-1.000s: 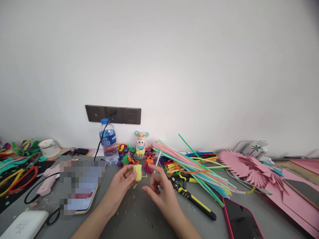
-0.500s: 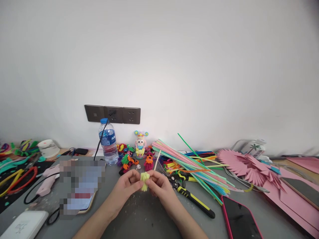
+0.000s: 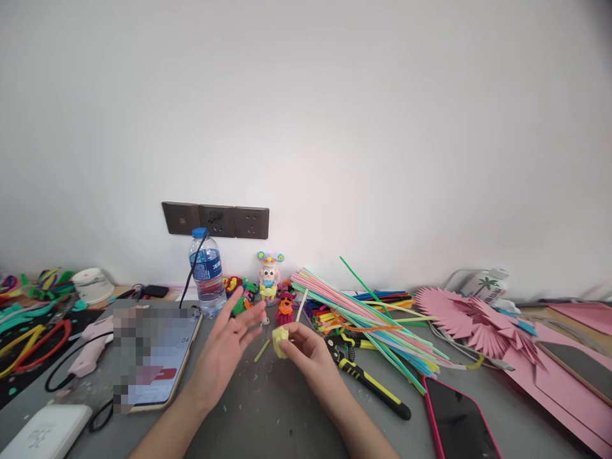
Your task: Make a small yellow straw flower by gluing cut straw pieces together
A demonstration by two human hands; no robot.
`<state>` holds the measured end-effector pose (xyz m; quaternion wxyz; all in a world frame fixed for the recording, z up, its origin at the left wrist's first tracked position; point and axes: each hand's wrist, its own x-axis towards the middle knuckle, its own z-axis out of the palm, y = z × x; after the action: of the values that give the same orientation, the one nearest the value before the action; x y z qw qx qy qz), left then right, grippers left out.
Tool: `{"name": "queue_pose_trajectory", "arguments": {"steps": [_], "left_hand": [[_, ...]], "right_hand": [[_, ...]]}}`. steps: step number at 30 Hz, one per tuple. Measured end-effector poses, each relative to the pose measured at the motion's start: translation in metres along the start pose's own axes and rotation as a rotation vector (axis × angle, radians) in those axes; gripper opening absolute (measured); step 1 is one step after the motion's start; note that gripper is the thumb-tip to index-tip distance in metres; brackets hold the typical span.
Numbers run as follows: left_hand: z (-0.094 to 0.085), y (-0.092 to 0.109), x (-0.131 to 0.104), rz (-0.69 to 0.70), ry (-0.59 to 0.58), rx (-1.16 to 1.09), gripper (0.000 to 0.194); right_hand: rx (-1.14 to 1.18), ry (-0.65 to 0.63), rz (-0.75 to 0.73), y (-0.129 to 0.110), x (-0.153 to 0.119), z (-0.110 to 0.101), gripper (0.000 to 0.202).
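A: What's biggest around the bottle [image 3: 208, 280]?
B: The pale wall [image 3: 306, 127] behind it, then the grey tabletop [image 3: 287, 421] in front.
A: And next?
B: The folded pink paper [image 3: 478, 325], well off to the bottle's right. Between the two lies a spread of pastel fuzzy stems [image 3: 363, 312].
A: The hands?
B: The left hand [image 3: 224, 350] is raised just in front of the bottle and slightly right, open, its fingers spread. The right hand [image 3: 308, 354] is farther right, pinching the yellow fuzzy piece between thumb and fingers.
A: Other things?
B: The pink-edged phone [image 3: 459, 417] lies far to the bottle's front right; the black-and-yellow pliers [image 3: 375, 389] rest between them, their head near the right hand. The small figurine [image 3: 269, 280] stands upright, right of the bottle.
A: Where's that yellow fuzzy piece [image 3: 280, 342]?
B: In the right fingertips, in front of the bottle and to its right.
A: The smallest?
B: A short yellow-green strip [image 3: 261, 350], on the tabletop between the hands, also front right of the bottle.
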<state>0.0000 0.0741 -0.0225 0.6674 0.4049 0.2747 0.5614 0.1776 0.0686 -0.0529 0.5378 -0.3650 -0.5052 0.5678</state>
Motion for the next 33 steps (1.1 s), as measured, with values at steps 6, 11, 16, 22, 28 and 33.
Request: {"name": "queue_pose_trajectory", "arguments": {"steps": [6,11,16,22,28,33], "left_hand": [[-0.006,0.01,0.008,0.252,0.212,-0.025,0.048],[-0.018,0.018,0.014,0.384,0.431,-0.094,0.045],[-0.02,0.013,0.012,0.175,0.318,0.006,0.028],[-0.003,-0.008,0.001,-0.093,-0.036,0.46,0.035],[-0.007,-0.019,0.003,-0.1,-0.109,0.544,0.042],[-0.009,-0.029,0.001,-0.116,-0.139,0.463,0.054]], "right_hand": [[-0.052,0.069,-0.04,0.01,0.001,-0.003,0.059],[-0.3,0.207,-0.177,0.011,0.001,-0.007,0.047],[-0.32,0.245,-0.249,0.007,0.001,-0.007,0.042],[-0.503,0.194,-0.308,0.0,-0.003,-0.006,0.026],[-0.8,0.007,-0.496,-0.001,-0.011,-0.003,0.061],[-0.871,-0.081,-0.51,-0.004,-0.015,0.0,0.083]]}}
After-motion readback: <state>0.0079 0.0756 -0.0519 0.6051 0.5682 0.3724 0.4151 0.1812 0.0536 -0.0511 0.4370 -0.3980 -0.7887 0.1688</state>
